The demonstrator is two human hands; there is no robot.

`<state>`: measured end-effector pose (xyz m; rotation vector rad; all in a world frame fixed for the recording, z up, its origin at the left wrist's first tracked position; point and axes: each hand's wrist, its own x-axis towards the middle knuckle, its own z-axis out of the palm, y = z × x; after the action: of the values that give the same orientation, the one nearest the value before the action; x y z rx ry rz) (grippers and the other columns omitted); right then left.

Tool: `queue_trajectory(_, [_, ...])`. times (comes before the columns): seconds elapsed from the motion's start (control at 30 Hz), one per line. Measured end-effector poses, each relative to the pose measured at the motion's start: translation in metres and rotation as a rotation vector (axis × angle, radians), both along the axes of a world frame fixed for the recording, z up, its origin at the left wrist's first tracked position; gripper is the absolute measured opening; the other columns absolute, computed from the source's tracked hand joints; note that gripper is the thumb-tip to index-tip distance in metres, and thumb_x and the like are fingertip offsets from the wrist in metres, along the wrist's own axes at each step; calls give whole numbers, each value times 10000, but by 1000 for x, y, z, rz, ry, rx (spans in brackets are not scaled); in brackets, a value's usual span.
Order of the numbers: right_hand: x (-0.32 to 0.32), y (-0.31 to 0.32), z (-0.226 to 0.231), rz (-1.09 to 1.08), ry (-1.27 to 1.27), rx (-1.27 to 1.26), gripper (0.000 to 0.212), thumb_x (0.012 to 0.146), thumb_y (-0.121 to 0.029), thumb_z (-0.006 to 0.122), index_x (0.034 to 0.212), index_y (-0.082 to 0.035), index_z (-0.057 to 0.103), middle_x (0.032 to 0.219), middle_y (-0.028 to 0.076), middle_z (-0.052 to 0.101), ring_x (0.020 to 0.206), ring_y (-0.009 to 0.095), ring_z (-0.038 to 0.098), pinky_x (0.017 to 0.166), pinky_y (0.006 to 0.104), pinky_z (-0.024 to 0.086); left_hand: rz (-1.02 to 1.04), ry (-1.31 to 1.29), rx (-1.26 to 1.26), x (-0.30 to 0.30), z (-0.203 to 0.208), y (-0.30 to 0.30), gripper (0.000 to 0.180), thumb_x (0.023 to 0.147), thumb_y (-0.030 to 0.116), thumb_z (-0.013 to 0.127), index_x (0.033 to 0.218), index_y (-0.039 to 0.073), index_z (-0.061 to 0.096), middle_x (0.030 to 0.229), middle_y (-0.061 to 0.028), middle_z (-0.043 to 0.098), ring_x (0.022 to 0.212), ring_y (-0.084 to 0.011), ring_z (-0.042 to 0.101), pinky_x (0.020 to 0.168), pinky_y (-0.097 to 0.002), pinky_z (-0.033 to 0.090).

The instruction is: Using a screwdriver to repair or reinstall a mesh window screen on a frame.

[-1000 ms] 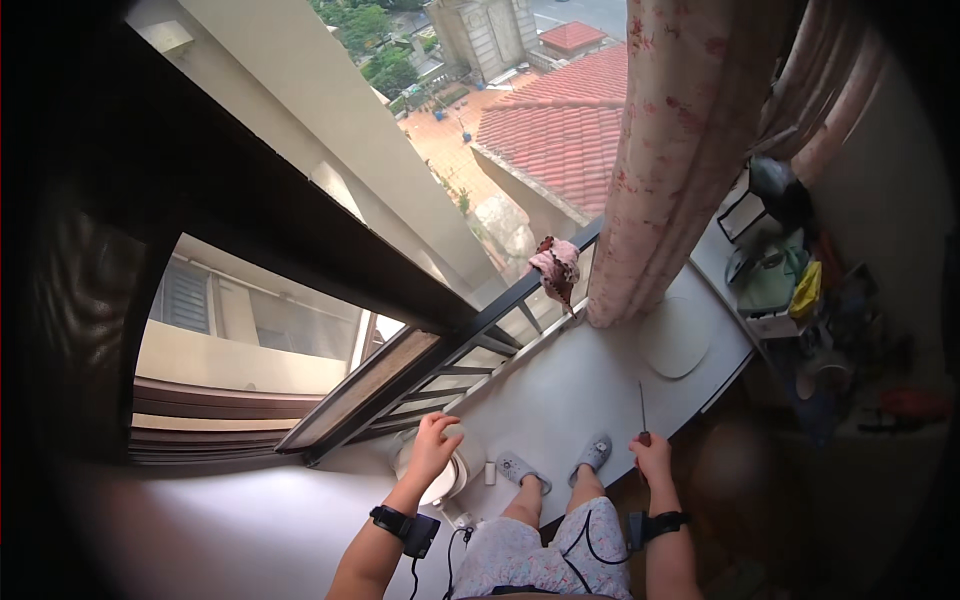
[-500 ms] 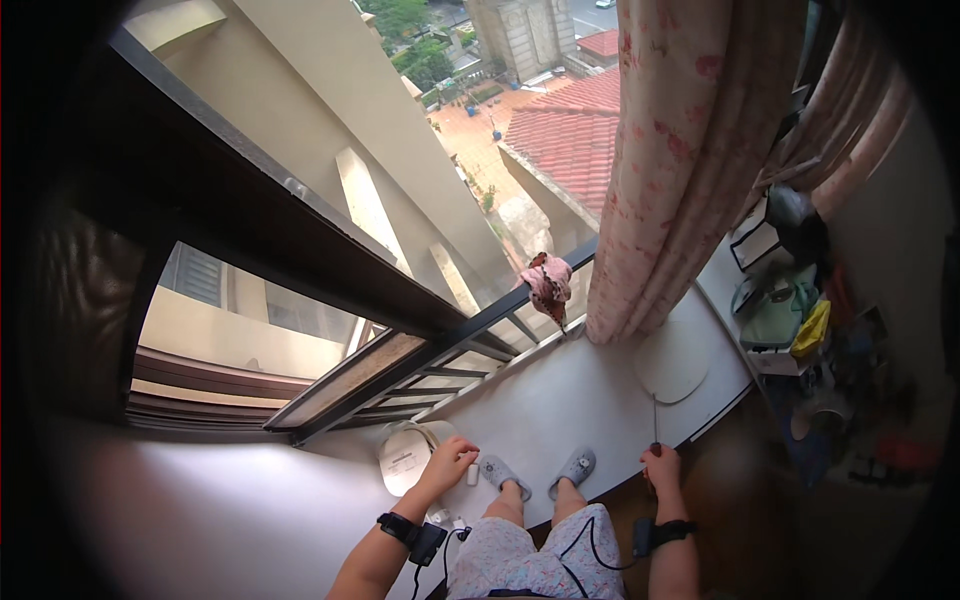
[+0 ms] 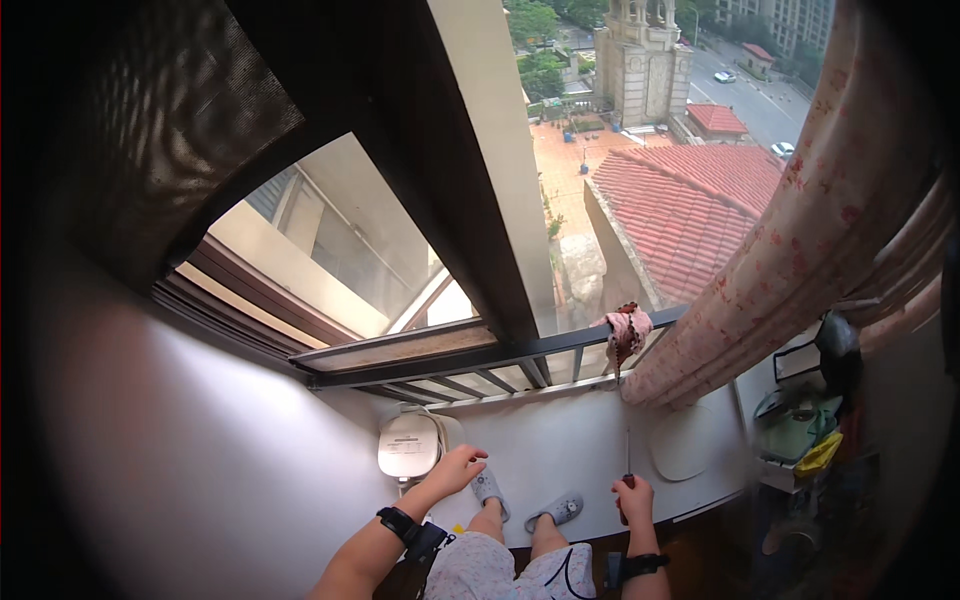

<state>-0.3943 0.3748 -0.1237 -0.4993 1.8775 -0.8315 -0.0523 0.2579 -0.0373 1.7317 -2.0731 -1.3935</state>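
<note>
My right hand is closed around the dark red handle of a screwdriver, whose thin metal shaft points away from me over the white sill. My left hand is raised beside a grey slipper, fingers loosely bent and a little apart, with nothing visible in it. Both wrists wear black straps with small devices. To the left of that hand lies a white rounded appliance. My feet, in grey slippers, stand on the sill.
A black window rail crosses ahead, with a pink cloth tied on it. A floral curtain hangs at right over a flat white disc. Rooftops lie far below. Bags and clutter sit at far right.
My view has swung, bringing more rooftop and street into sight. My right hand has moved leftward in view with the screwdriver, which now points straight ahead. My left hand stays near the slipper.
</note>
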Motion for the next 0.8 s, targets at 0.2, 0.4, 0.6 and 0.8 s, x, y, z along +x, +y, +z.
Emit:
queue_trajectory(0.2, [19,-32,-7,60,-18,-82,110,683,-19,570,788,6,554,660,69,584,495,138,542,439,278,441,116,29,-39,32,-1,-2,261,814,184,565,1028,37,589,1018,-152,564,905,-281,576,787,-343,466])
queue_trajectory(0.4, [28,-16,-36,86,-106,-71,186,660,36,524,840,-8,536,706,48,544,555,140,537,490,279,456,186,90,-61,56,-15,15,244,816,161,568,1022,32,588,1004,-138,563,871,-264,568,765,-327,461])
queue_trajectory(0.6, [29,11,-48,80,-126,-1,183,674,45,520,850,-4,530,690,52,521,548,161,540,518,288,459,83,66,32,42,-40,30,223,804,177,587,968,27,610,985,-134,565,879,-266,558,773,-340,451])
queue_trajectory(0.8, [24,26,-56,7,-276,153,209,754,-37,559,958,-16,521,737,63,563,576,160,560,522,291,466,-72,-107,173,12,-59,25,205,830,213,594,866,12,620,779,-126,582,725,-217,586,657,-311,466])
